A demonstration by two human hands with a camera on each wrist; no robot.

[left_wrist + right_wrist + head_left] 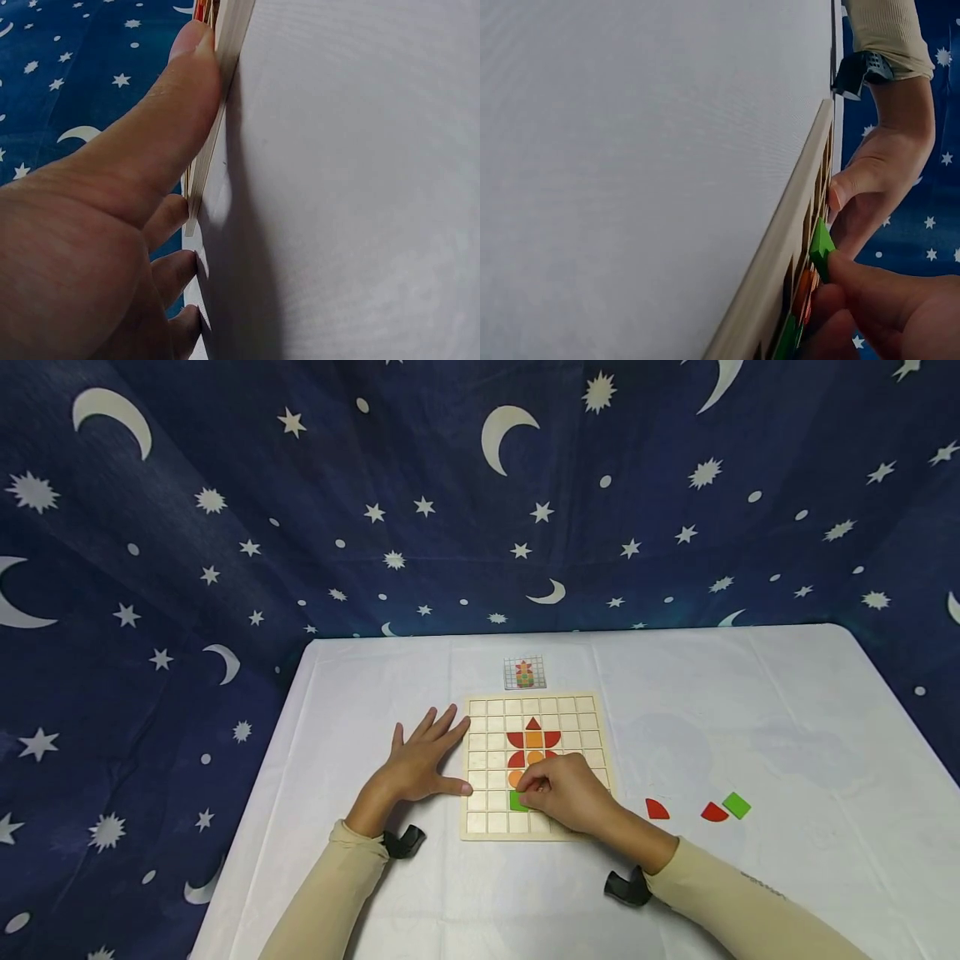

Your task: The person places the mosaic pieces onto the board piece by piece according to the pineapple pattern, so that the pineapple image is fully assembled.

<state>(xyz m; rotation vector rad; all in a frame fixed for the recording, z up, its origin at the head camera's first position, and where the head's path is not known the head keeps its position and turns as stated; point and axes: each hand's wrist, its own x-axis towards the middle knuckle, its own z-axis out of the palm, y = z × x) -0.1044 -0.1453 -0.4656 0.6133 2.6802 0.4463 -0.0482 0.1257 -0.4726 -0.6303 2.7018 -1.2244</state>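
Observation:
A pale wooden grid board (477,823) lies on the table, bearing red, orange and green tiles arranged in a figure. My right hand (570,792) reaches over its lower middle and pinches a green square tile (822,247) between thumb and fingers. That tile stands tilted against the grid in the right wrist view, while another green tile (784,341) shows lower down. Fingers spread, my left hand (418,767) rests at the board's left side. Its thumb (176,97) touches the board's edge, and the index fingertip is at the same edge farther up.
Right of the board lie a red quarter-circle tile (657,810), a second red tile (715,812) and a green square (737,805). A small pattern card (525,672) sits just behind the board. Dark blue star-printed cloth (450,468) hangs behind the white table (360,685).

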